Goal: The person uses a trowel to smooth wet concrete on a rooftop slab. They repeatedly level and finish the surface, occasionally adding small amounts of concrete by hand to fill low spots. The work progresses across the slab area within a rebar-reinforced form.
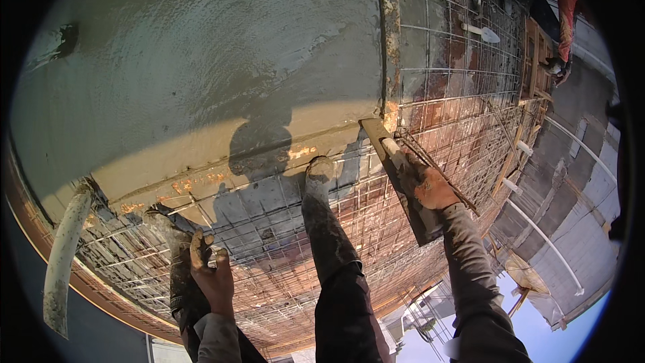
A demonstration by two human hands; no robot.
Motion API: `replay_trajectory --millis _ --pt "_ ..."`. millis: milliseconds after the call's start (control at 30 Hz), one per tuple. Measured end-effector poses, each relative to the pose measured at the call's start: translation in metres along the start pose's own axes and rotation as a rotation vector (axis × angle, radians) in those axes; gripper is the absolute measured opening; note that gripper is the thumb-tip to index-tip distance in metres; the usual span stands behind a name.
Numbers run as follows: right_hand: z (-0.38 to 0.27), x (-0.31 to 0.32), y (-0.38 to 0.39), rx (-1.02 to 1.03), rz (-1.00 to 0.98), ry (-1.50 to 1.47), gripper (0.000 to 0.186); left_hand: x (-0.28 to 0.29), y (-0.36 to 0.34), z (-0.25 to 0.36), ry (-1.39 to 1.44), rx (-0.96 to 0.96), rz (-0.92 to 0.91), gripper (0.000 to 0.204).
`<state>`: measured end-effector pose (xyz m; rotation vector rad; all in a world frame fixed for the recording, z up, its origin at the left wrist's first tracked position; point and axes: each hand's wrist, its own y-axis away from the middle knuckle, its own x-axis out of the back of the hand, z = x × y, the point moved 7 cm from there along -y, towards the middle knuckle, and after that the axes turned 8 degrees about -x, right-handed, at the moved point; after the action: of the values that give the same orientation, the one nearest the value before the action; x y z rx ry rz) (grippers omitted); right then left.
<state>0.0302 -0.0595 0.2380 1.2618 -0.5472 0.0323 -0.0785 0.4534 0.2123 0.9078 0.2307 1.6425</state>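
Observation:
My right hand is closed round the handle of a long flat float. The float's far end lies at the corner where the edge strip of the wet concrete meets an upright strip. Low on the left, my left hand hangs in front of my left leg, fingers apart and slightly bent, with nothing in it. The concrete is smooth and grey, sunlit along its near edge, where my shadow falls. My boots stand by that edge, on the steel bar mesh.
A thick pale pipe sticks up at the left. A white-bladed trowel lies on the mesh at the upper right. Beyond it, another person in a red sleeve bends near a wooden frame. A rusty strip borders the concrete.

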Motion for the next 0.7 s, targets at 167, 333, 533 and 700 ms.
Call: replay_trajectory --millis 167,333,533,700 --pt "0.015 0.020 -0.045 -0.157 -0.149 0.301 0.063 -0.005 0.006 0.000 0.114 -0.008 0.059 0.050" --pt "-0.031 0.021 -0.030 -0.148 -0.298 0.358 0.072 -0.019 0.017 -0.003 0.019 0.024 -0.012 0.051" --pt "-0.094 0.017 -0.028 0.025 -0.280 0.393 0.068 -0.012 0.014 -0.001 0.034 0.081 -0.004 0.048" --pt "-0.125 -0.013 -0.007 0.147 -0.394 0.511 0.059 0.002 0.010 0.012 -0.014 -0.081 0.116 0.047"
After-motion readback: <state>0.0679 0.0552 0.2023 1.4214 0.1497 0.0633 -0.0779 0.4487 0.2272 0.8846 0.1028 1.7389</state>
